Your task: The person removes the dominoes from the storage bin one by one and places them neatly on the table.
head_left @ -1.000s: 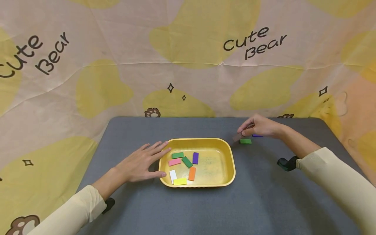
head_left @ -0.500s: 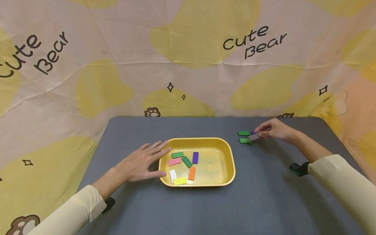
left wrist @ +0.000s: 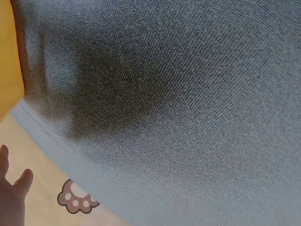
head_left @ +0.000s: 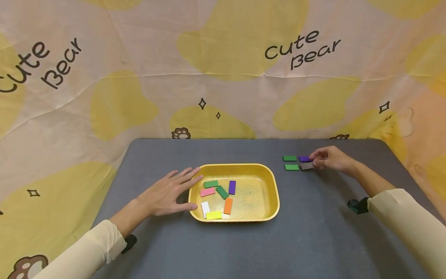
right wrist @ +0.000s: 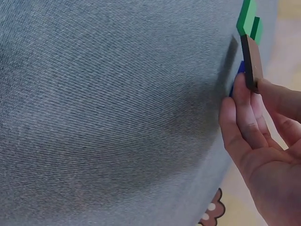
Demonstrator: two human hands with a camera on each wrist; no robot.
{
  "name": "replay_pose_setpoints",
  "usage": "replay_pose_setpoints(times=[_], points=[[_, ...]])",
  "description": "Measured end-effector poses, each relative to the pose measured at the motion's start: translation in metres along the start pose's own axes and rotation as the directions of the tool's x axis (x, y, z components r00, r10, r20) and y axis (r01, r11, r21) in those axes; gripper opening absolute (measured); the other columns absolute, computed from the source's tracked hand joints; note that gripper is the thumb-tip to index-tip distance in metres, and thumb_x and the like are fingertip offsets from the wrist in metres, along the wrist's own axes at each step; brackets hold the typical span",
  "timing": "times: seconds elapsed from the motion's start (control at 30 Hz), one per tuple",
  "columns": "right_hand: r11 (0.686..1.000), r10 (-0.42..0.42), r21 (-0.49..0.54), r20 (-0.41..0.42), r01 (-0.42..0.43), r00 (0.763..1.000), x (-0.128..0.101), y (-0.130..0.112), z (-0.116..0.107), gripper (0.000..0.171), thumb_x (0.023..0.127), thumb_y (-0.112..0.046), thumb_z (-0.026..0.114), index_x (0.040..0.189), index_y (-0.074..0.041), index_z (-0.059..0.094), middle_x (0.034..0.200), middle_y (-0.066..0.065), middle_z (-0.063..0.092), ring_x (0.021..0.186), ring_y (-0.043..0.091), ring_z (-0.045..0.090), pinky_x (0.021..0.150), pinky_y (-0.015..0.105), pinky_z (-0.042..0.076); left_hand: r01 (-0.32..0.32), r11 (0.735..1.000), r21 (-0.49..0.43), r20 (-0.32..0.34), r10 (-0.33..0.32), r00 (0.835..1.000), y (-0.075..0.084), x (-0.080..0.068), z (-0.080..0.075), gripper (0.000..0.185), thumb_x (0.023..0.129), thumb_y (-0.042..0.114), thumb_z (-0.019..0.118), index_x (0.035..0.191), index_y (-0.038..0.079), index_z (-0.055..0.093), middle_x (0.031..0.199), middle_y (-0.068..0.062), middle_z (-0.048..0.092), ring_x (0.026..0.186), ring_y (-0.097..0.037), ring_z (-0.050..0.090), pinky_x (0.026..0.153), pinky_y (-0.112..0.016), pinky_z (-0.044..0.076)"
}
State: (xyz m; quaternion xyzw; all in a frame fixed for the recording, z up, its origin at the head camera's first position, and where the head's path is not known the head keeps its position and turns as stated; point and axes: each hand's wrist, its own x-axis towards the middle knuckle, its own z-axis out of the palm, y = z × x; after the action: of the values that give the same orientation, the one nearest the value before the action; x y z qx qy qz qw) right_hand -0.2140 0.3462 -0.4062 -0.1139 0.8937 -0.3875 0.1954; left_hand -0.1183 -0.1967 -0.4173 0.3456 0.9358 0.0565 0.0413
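My right hand (head_left: pixel 329 158) pinches a brown domino tile (right wrist: pixel 252 63) by one end, low over the table's far right. Just left of it lies a light green tile (head_left: pixel 291 167); behind are a darker green tile (head_left: pixel 289 158) and a purple tile (head_left: pixel 305 159), partly covered by my fingers. My left hand (head_left: pixel 170 192) has its fingers spread and rests at the left rim of a yellow tray (head_left: pixel 268 221). In the left wrist view only part of that hand (left wrist: pixel 13 193) shows, near the yellow tray wall (left wrist: pixel 8 61).
Inside the tray lie several loose tiles, among them a pink tile (head_left: pixel 207 192), an orange tile (head_left: pixel 228 206), a white tile (head_left: pixel 205 209) and a yellow tile (head_left: pixel 214 215). The grey table (head_left: pixel 223 252) ends at a patterned cloth backdrop (head_left: pixel 230 108).
My right hand has moved right and lowered the brown tile beside the light green one, uncovering the darker green tile behind. The left hand and the tray stay put.
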Motion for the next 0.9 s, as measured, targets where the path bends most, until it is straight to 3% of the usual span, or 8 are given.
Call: replay_pose_setpoints(times=[0.27, 0.53, 0.9], points=[[0.999, 0.043, 0.033, -0.018, -0.042, 0.999, 0.002, 0.008, 0.003, 0.027, 0.095, 0.001, 0.061, 0.118, 0.014, 0.059, 0.095, 0.014, 0.064, 0.084, 0.016, 0.061, 0.074, 0.027, 0.056, -0.008, 1.0, -0.008, -0.01, 0.008, 1.0, 0.0, 0.0, 0.001, 0.088, 0.089, 0.068, 0.055, 0.159, 0.021, 0.028, 0.165, 0.003, 0.019, 0.149, -0.027, 0.024, 0.115, -0.06, 0.025], [0.998, 0.062, 0.015, -0.01, -0.062, 0.998, 0.002, 0.012, 0.005, 0.026, 0.096, -0.001, 0.061, 0.118, 0.014, 0.058, 0.095, 0.013, 0.067, 0.087, 0.02, 0.067, 0.073, 0.029, 0.056, -0.004, 1.0, -0.014, -0.007, 0.004, 1.0, 0.0, 0.0, 0.0, 0.088, 0.089, 0.068, 0.055, 0.159, 0.021, 0.028, 0.165, 0.003, 0.018, 0.15, -0.026, 0.023, 0.115, -0.06, 0.025], [0.997, 0.07, -0.022, -0.023, -0.07, 0.997, 0.005, 0.014, 0.006, 0.026, 0.097, -0.002, 0.061, 0.117, 0.014, 0.057, 0.096, 0.014, 0.067, 0.088, 0.021, 0.065, 0.071, 0.027, 0.055, -0.006, 1.0, -0.013, -0.001, 0.006, 1.0, -0.001, -0.001, 0.0, 0.089, 0.09, 0.073, 0.047, 0.159, 0.022, 0.027, 0.165, 0.003, 0.017, 0.15, -0.026, 0.022, 0.115, -0.059, 0.024]])
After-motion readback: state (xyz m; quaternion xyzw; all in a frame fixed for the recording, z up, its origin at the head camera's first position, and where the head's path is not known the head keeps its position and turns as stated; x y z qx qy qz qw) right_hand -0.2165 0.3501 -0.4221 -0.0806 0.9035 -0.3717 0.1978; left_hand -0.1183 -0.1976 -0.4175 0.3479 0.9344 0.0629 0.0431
